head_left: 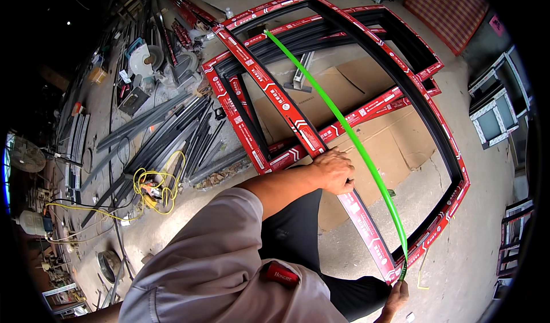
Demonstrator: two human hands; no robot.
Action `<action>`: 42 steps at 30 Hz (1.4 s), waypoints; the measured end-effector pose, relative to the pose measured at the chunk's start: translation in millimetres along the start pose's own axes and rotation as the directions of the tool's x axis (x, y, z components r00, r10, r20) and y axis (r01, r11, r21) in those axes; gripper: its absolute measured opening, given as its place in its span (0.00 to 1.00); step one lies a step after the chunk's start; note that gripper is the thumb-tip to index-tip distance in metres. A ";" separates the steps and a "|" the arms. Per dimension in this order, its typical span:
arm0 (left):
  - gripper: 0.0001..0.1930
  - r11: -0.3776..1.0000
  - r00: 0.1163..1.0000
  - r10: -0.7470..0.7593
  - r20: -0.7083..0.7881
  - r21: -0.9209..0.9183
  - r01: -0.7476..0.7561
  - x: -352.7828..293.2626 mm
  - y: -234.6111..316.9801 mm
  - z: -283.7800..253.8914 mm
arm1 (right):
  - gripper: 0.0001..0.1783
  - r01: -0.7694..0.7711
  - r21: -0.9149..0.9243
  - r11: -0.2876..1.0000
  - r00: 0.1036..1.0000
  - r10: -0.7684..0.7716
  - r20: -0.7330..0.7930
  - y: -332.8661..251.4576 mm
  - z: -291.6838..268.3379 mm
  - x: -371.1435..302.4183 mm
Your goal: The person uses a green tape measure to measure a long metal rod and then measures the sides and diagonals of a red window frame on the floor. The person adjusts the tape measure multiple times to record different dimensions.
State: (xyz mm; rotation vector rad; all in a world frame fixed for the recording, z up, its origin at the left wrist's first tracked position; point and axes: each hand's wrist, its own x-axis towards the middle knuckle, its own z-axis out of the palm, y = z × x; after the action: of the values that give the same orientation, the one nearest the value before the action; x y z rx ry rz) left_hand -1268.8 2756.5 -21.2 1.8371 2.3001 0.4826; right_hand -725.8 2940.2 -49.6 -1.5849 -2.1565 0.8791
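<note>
A large rectangular window frame (281, 98), dark and covered in red and white protective film, is held at a tilt before me. My left hand (332, 171) is closed around its near left bar, about midway along. A bright green tape measure (350, 132) stretches diagonally across the opening, from the far left corner to the near right corner. There my right hand (396, 297) pinches the near end of the tape against the corner; part of its fingers is hidden. The tape bows slightly along its length.
More red-wrapped frames (231, 106) lie underneath, over flattened cardboard (378, 145). To the left are dark metal profiles (183, 131), a coiled yellow cable (160, 185) and a saw (142, 59). Smaller white-edged frames (494, 116) lean at the right. A red checked panel (446, 10) stands behind.
</note>
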 end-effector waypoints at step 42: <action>0.20 0.995 0.999 0.034 0.023 0.093 -0.036 6.9 -2.1 8.3 | 0.21 0.039 -0.067 0.997 0.945 -0.059 -0.321 2.8 47.3 15.2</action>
State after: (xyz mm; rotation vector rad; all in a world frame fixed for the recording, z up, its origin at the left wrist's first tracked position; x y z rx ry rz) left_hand -1269.7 2764.1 -29.2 1.9184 2.3172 0.3634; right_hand -756.5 2941.5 -88.7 -1.5699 -1.9934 0.5004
